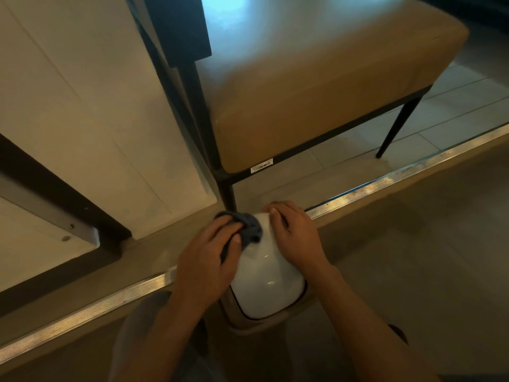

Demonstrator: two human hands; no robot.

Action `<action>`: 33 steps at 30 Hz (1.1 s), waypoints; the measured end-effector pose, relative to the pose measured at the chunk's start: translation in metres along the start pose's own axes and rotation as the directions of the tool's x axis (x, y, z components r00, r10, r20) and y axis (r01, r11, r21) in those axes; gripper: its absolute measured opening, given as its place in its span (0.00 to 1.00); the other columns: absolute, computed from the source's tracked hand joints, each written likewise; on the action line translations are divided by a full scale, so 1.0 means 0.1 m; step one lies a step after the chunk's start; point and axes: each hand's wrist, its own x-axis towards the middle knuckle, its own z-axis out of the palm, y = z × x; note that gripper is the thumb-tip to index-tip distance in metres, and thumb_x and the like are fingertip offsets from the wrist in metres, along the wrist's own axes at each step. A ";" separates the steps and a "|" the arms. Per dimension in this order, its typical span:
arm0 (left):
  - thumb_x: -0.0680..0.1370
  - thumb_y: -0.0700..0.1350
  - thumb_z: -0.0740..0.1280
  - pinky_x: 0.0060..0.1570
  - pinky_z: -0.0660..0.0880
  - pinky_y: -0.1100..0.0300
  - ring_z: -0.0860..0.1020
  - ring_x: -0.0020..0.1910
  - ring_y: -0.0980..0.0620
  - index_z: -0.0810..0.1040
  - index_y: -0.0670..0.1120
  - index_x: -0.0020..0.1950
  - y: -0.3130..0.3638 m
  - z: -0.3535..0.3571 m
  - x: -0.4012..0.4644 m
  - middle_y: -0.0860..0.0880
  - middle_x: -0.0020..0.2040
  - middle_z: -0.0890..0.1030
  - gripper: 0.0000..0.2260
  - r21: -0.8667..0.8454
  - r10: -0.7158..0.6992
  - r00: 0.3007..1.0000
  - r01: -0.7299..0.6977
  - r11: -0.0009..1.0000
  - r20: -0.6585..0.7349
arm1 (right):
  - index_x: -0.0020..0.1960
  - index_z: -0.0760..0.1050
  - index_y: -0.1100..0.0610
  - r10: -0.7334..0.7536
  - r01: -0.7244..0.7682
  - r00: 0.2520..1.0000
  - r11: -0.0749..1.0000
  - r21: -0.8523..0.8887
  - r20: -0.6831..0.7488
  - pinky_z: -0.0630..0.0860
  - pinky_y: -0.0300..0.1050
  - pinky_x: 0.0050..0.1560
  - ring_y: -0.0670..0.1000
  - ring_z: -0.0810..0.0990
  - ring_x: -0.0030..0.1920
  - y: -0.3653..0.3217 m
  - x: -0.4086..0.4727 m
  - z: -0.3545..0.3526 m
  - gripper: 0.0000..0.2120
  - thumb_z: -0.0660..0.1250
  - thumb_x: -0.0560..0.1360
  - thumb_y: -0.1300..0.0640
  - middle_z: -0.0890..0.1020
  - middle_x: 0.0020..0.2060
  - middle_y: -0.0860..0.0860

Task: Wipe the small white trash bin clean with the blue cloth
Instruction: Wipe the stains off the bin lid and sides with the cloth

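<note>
A: White plastic, low centre of the frame: the trash bin stands upright, its domed lid running long from the lower edge up toward the chair leg.

B: And the blue cloth?

A: Bunched on the lid's upper-left shoulder, under the left hand, fingers curled around it. The right hand lies flat on the upper-right side, fingers together.

B: Anything inside?

A: Can't tell, the lid's shut.
</note>
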 end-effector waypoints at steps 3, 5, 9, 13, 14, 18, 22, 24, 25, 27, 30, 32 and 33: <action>0.85 0.53 0.56 0.45 0.70 0.61 0.78 0.50 0.53 0.80 0.54 0.53 -0.16 -0.01 0.16 0.51 0.54 0.81 0.13 -0.098 -0.198 0.979 0.201 0.975 0.046 | 0.58 0.80 0.54 -0.009 0.009 1.000 1.000 0.024 0.017 0.76 0.54 0.57 0.49 0.78 0.55 -0.01 0.00 -0.01 0.18 0.54 0.82 0.48 0.81 0.55 0.49; 0.84 0.52 0.57 0.36 0.66 0.58 0.76 0.40 0.51 0.75 0.54 0.40 -0.13 0.01 0.42 0.48 0.43 0.81 0.15 -0.082 -0.299 0.943 0.313 0.946 0.142 | 0.58 0.80 0.54 -0.008 0.008 1.000 1.000 0.021 0.005 0.77 0.52 0.56 0.48 0.78 0.54 -0.01 0.00 -0.01 0.17 0.55 0.82 0.50 0.81 0.55 0.48; 0.84 0.54 0.56 0.44 0.73 0.58 0.78 0.45 0.52 0.80 0.53 0.53 0.06 0.11 0.51 0.48 0.52 0.83 0.14 0.116 -0.184 0.977 0.172 0.978 0.107 | 0.58 0.80 0.53 0.007 -0.007 1.000 1.000 0.021 -0.007 0.77 0.52 0.55 0.48 0.78 0.53 -0.01 0.02 -0.02 0.16 0.56 0.82 0.51 0.81 0.54 0.48; 0.83 0.55 0.56 0.64 0.66 0.59 0.73 0.65 0.51 0.75 0.48 0.71 0.06 0.10 -0.03 0.47 0.69 0.75 0.20 0.053 0.033 0.999 -0.031 0.998 -0.038 | 0.59 0.80 0.53 0.003 -0.003 1.000 1.000 0.028 0.004 0.77 0.53 0.57 0.48 0.78 0.55 0.00 0.00 0.00 0.17 0.54 0.82 0.49 0.80 0.56 0.48; 0.83 0.55 0.56 0.66 0.65 0.60 0.71 0.67 0.54 0.74 0.48 0.71 0.00 0.09 -0.15 0.47 0.70 0.74 0.21 0.017 0.046 0.997 -0.045 0.999 -0.061 | 0.59 0.79 0.54 0.001 -0.001 1.000 1.000 0.026 0.004 0.77 0.53 0.57 0.48 0.78 0.55 0.01 0.00 0.00 0.17 0.55 0.83 0.49 0.80 0.56 0.48; 0.84 0.55 0.56 0.53 0.67 0.70 0.74 0.56 0.58 0.78 0.50 0.65 -0.18 0.04 -0.07 0.48 0.63 0.78 0.17 -0.126 -0.157 0.987 0.154 0.980 -0.017 | 0.59 0.80 0.56 -0.004 0.003 1.000 0.999 0.034 0.010 0.77 0.50 0.57 0.47 0.78 0.54 -0.02 0.00 -0.02 0.16 0.56 0.83 0.52 0.80 0.55 0.48; 0.84 0.52 0.58 0.39 0.68 0.57 0.76 0.40 0.50 0.77 0.53 0.42 -0.01 0.08 0.50 0.46 0.45 0.82 0.14 -0.039 -0.307 0.945 0.313 0.949 0.109 | 0.59 0.80 0.55 -0.016 0.016 1.000 1.000 0.010 -0.011 0.77 0.49 0.57 0.48 0.78 0.54 -0.02 0.01 -0.01 0.16 0.55 0.82 0.52 0.81 0.55 0.49; 0.84 0.53 0.57 0.48 0.71 0.57 0.76 0.46 0.52 0.81 0.52 0.53 0.10 0.12 0.50 0.48 0.53 0.82 0.13 0.029 -0.238 0.967 0.236 0.971 0.086 | 0.58 0.80 0.55 -0.013 0.013 1.000 1.000 0.008 -0.013 0.77 0.49 0.56 0.46 0.78 0.54 -0.02 0.01 -0.01 0.18 0.54 0.82 0.49 0.81 0.55 0.48; 0.84 0.54 0.57 0.54 0.71 0.57 0.76 0.51 0.52 0.81 0.51 0.60 0.15 0.14 0.39 0.48 0.58 0.81 0.15 0.039 -0.172 0.984 0.171 0.985 0.049 | 0.58 0.80 0.54 -0.013 0.013 1.000 1.000 0.011 -0.011 0.77 0.48 0.56 0.46 0.78 0.53 -0.02 0.01 -0.01 0.19 0.53 0.82 0.48 0.80 0.54 0.48; 0.83 0.56 0.56 0.65 0.68 0.54 0.74 0.63 0.49 0.77 0.50 0.68 0.16 0.15 0.10 0.48 0.66 0.77 0.19 0.044 -0.021 1.000 0.021 0.999 -0.016 | 0.57 0.80 0.55 -0.017 0.018 1.000 1.000 0.021 -0.010 0.78 0.48 0.55 0.46 0.78 0.52 -0.01 0.01 0.00 0.18 0.53 0.82 0.49 0.80 0.54 0.48; 0.83 0.56 0.58 0.71 0.65 0.54 0.69 0.71 0.50 0.76 0.49 0.71 -0.03 0.14 -0.24 0.47 0.71 0.73 0.20 -0.032 0.081 0.992 -0.085 0.996 -0.091 | 0.58 0.80 0.57 -0.018 0.018 1.000 0.999 0.027 -0.011 0.78 0.50 0.55 0.48 0.79 0.53 -0.01 0.00 -0.01 0.16 0.55 0.83 0.52 0.80 0.54 0.49; 0.83 0.56 0.58 0.66 0.67 0.60 0.70 0.67 0.56 0.76 0.49 0.70 -0.14 0.10 -0.21 0.50 0.70 0.73 0.20 -0.143 -0.034 0.997 0.023 0.989 -0.074 | 0.58 0.80 0.57 -0.024 0.024 1.000 0.999 0.029 -0.016 0.77 0.50 0.56 0.48 0.79 0.53 -0.01 0.00 0.00 0.16 0.56 0.82 0.53 0.81 0.54 0.50; 0.83 0.56 0.58 0.62 0.69 0.62 0.72 0.64 0.57 0.78 0.50 0.68 -0.14 0.08 -0.11 0.51 0.66 0.75 0.19 -0.209 -0.127 0.990 0.113 0.971 -0.056 | 0.57 0.80 0.57 -0.026 0.027 0.999 0.999 0.031 -0.022 0.77 0.50 0.56 0.49 0.79 0.53 -0.01 0.00 0.00 0.16 0.56 0.82 0.53 0.81 0.54 0.50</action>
